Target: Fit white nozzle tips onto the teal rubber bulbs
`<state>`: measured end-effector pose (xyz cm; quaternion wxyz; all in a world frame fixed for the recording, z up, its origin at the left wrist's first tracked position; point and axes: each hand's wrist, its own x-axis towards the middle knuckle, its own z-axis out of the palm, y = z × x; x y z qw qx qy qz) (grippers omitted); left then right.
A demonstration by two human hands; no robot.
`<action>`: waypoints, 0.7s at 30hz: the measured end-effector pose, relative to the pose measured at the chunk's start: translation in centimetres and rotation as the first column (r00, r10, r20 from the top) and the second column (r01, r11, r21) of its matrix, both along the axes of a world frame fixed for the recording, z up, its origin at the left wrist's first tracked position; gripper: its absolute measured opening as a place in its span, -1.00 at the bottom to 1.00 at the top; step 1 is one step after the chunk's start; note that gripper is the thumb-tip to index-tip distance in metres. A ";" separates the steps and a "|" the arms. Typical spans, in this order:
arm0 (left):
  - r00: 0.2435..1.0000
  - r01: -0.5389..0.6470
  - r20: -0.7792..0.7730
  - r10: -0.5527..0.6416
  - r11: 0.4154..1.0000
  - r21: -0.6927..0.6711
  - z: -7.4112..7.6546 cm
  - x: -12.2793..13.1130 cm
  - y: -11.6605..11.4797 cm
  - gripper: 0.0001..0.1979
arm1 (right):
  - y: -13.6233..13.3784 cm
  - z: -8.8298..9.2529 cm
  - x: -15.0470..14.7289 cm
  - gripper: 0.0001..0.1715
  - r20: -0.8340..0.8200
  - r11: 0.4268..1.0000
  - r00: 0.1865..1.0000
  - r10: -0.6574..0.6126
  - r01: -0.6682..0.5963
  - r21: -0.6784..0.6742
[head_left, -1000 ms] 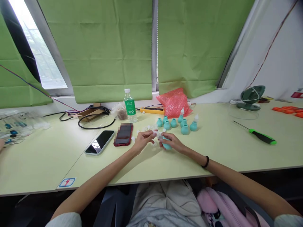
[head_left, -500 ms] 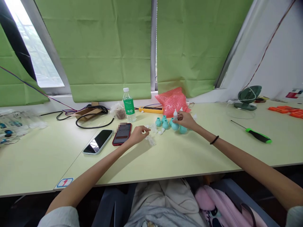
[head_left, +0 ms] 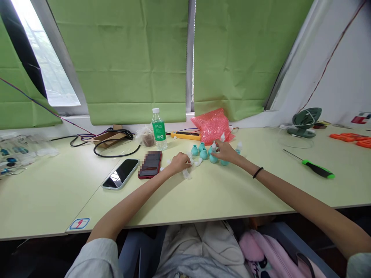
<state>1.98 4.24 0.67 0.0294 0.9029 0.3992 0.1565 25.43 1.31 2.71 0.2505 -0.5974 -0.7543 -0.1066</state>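
My right hand (head_left: 227, 151) pinches a teal rubber bulb (head_left: 213, 158) with a white pointed nozzle (head_left: 213, 146) on top, upright at the table. Close to it stand several more teal bulbs (head_left: 203, 154), some open-necked; at least one behind my hand also has a white tip (head_left: 222, 137). My left hand (head_left: 179, 162) has its fingers curled together over a scatter of small white plastic pieces (head_left: 198, 162). What lies between those fingertips is too small to make out. Clear plastic scraps (head_left: 187, 174) lie just below the left fingers.
Two phones (head_left: 121, 174) lie left of my left hand. Behind are a water bottle (head_left: 159, 131), a yellow tool (head_left: 185, 135) and pink bubble wrap (head_left: 214, 125). A screwdriver (head_left: 317, 168) and a green fan (head_left: 304, 122) sit to the right, black cable (head_left: 116, 156) at left.
My left hand has moved right and forward to the small white pieces, its fingers curling in. The right hand has lowered slightly, still at the bulb with the nozzle.
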 end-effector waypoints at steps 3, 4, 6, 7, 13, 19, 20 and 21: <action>1.000 -0.018 0.009 0.018 1.000 -0.018 -0.5 0.5 0.4 -0.85 | -0.6 0.7 -0.3 -0.38 0.038 0.994 0.998 -0.049 0.045 0.097; 1.000 -0.024 0.016 0.025 0.999 -0.022 -0.5 0.7 0.4 -0.85 | -0.9 1.0 -0.5 -0.36 0.051 0.986 0.997 -0.065 0.056 0.154; 0.998 -0.036 0.042 0.037 0.999 -0.026 -0.5 0.8 0.5 -0.86 | -1.5 1.6 -1.2 -0.40 0.090 0.957 0.993 -0.070 0.041 0.287; 0.997 -0.040 0.059 0.041 0.999 -0.028 -0.4 0.7 0.5 -0.86 | -1.9 1.8 -1.6 -0.44 0.112 0.939 0.992 -0.057 0.015 0.344; 0.978 0.006 0.208 0.005 0.999 -0.051 0.7 -1.5 -0.8 -0.81 | -2.6 1.7 -5.2 -0.65 0.267 0.933 0.938 0.222 -0.283 0.221; 0.833 0.095 0.552 0.020 0.979 -0.178 0.6 -3.9 -2.6 -0.85 | 0.1 0.4 -8.6 -0.68 0.332 0.982 0.924 0.190 -0.184 -0.050; 0.809 0.110 0.587 0.030 0.973 -0.201 0.5 -4.0 -2.8 -0.84 | 0.6 0.3 -8.8 -0.69 0.338 0.982 0.922 0.189 -0.176 -0.068; 0.789 0.123 0.613 0.042 0.966 -0.225 0.5 -4.0 -3.0 -0.81 | 1.0 0.2 -9.0 -0.72 0.341 0.981 0.920 0.191 -0.174 -0.080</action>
